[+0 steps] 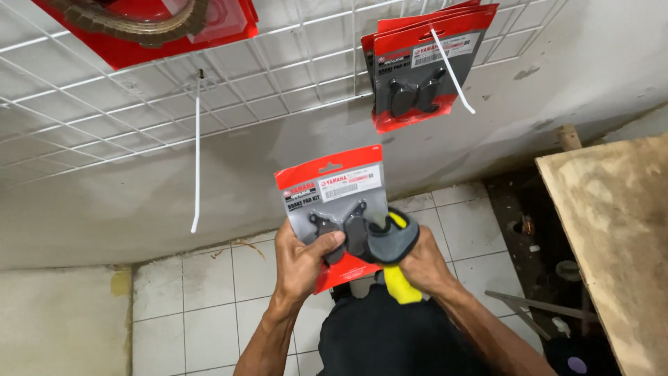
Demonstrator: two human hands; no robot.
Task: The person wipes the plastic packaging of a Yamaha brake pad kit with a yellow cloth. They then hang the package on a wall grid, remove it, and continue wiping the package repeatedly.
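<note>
My left hand (300, 263) grips a red-and-clear blister pack (334, 202) holding two dark brake pads, thumb across its front. My right hand (421, 263) holds a tool with yellow-and-grey handles (398, 240) pressed against the pack's right lower edge. Both hands are raised in front of a white wire grid panel (139, 118) on the wall. A similar stack of red packs (424, 66) hangs from the grid at upper right, fastened with a white cable tie (452, 73).
A loose white cable tie (197, 160) hangs from the grid at left. Another red pack with a brown ring (149, 24) hangs at top left. A plywood board (616, 237) stands at right. White tiles (209, 299) cover the lower wall.
</note>
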